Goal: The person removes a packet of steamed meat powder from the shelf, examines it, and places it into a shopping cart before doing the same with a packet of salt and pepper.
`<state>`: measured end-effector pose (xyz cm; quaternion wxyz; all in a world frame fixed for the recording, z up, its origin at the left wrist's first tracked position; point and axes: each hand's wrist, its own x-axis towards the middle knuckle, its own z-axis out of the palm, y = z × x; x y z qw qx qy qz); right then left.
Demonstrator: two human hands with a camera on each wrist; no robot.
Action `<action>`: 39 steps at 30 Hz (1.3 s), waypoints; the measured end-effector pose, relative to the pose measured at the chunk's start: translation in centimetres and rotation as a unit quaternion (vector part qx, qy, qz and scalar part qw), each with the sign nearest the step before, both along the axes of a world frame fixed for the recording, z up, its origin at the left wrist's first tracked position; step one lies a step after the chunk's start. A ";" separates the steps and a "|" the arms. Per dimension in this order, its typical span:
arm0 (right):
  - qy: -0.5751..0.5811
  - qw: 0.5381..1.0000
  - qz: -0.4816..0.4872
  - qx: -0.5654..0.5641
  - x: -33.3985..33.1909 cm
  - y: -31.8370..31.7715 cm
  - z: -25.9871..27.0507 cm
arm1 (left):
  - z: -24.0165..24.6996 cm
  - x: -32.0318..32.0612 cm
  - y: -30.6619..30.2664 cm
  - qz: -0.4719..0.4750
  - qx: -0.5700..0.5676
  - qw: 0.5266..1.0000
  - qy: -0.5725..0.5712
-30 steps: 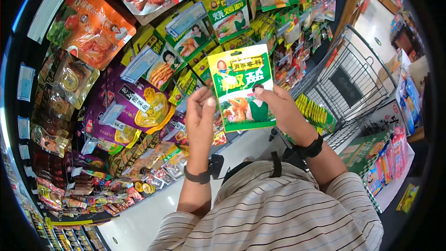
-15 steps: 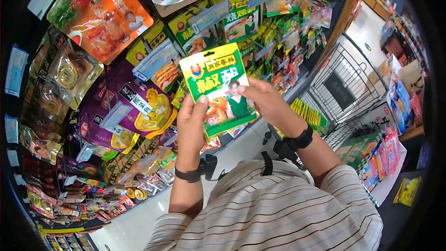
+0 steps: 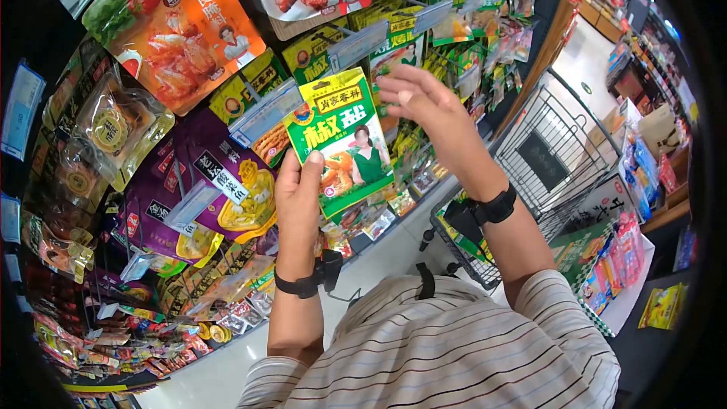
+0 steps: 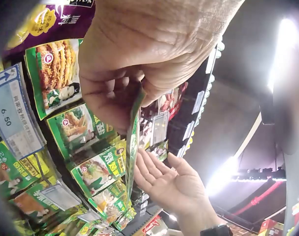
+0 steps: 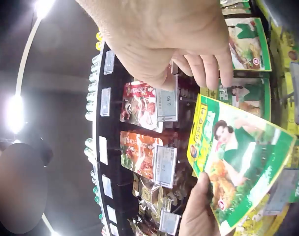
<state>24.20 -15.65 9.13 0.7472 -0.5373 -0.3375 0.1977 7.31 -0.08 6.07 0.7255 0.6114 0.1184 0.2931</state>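
Observation:
A green and yellow seasoning packet (image 3: pixel 344 144) is upright in front of the shelf in the head view, its printed front facing up to the head camera. My left hand (image 3: pixel 297 201) pinches its lower left edge, thumb on the front. In the left wrist view the packet (image 4: pixel 133 142) shows edge-on below the left hand (image 4: pixel 149 54). My right hand (image 3: pixel 439 117) is off the packet, just to its upper right, with fingers extended and nothing in them. The right wrist view shows the right hand (image 5: pixel 164 42) above the packet (image 5: pixel 238 157).
Hanging packets (image 3: pixel 314 53) with price tags (image 3: pixel 265 113) fill the shelf behind. Large purple bags (image 3: pixel 227 182) and an orange bag (image 3: pixel 178 30) hang to the left. A wire shopping cart (image 3: pixel 556 144) stands at the right, near a box of pink packages (image 3: pixel 617 257).
My right hand has let go of the packet and lifted away up and to the right. The left hand still holds the packet, which has shifted left in the head view.

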 end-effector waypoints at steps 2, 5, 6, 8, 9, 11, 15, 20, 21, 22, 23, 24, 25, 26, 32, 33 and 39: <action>-0.012 1.000 -0.001 0.016 0.4 0.4 1.0 | 0.0 0.1 0.2 0.000 0.005 1.000 0.002; 0.013 0.998 -0.001 0.055 1.2 1.5 2.1 | -0.2 0.6 0.4 0.005 0.011 1.000 -0.025; 0.031 0.997 0.005 0.065 1.4 1.8 2.2 | -0.4 0.8 0.4 0.009 0.012 0.999 -0.038; 0.066 0.994 0.018 0.084 1.8 2.4 2.6 | -1.1 1.1 1.1 0.009 0.037 0.999 -0.026; 0.074 0.992 0.039 0.094 2.0 2.5 2.7 | -1.3 1.2 1.3 0.010 0.049 0.999 -0.019; 0.090 0.986 0.080 0.113 2.4 2.6 2.7 | -1.4 1.4 1.5 0.013 0.048 0.999 -0.011; 0.123 0.975 0.126 0.136 3.7 2.5 2.0 | -0.9 2.5 2.0 0.018 0.103 0.995 0.008; 0.153 0.967 0.136 0.153 3.5 2.1 2.6 | 0.3 4.1 1.5 0.017 0.156 0.988 0.005; 0.155 0.965 0.139 0.159 3.4 2.0 2.7 | 0.7 4.3 1.3 0.016 0.163 0.987 0.004; 0.159 0.963 0.141 0.165 3.3 2.0 2.9 | 1.1 4.3 1.0 0.016 0.170 0.985 0.002; 0.162 0.961 0.144 0.171 3.1 2.0 3.1 | 1.4 4.2 0.8 0.026 0.177 0.984 0.025; 0.156 0.963 0.136 0.172 2.8 2.1 3.4 | 1.2 4.3 0.9 0.028 0.183 0.982 0.026; 0.151 0.965 0.127 0.173 2.5 2.1 3.9 | 0.7 4.6 1.1 0.030 0.188 0.981 0.028; 0.145 0.967 0.117 0.173 2.2 2.1 4.2 | 0.3 4.8 1.1 0.031 0.193 0.980 0.029; 0.068 0.975 0.106 0.182 2.2 2.2 5.2 | -0.3 4.5 0.9 0.018 0.157 0.987 0.010; 0.064 0.974 0.114 0.183 2.3 2.2 5.2 | -0.4 4.7 0.9 0.023 0.152 0.988 -0.010; 0.051 0.977 0.122 0.169 2.7 2.1 5.3 | 0.4 4.8 0.9 0.031 0.183 0.982 0.024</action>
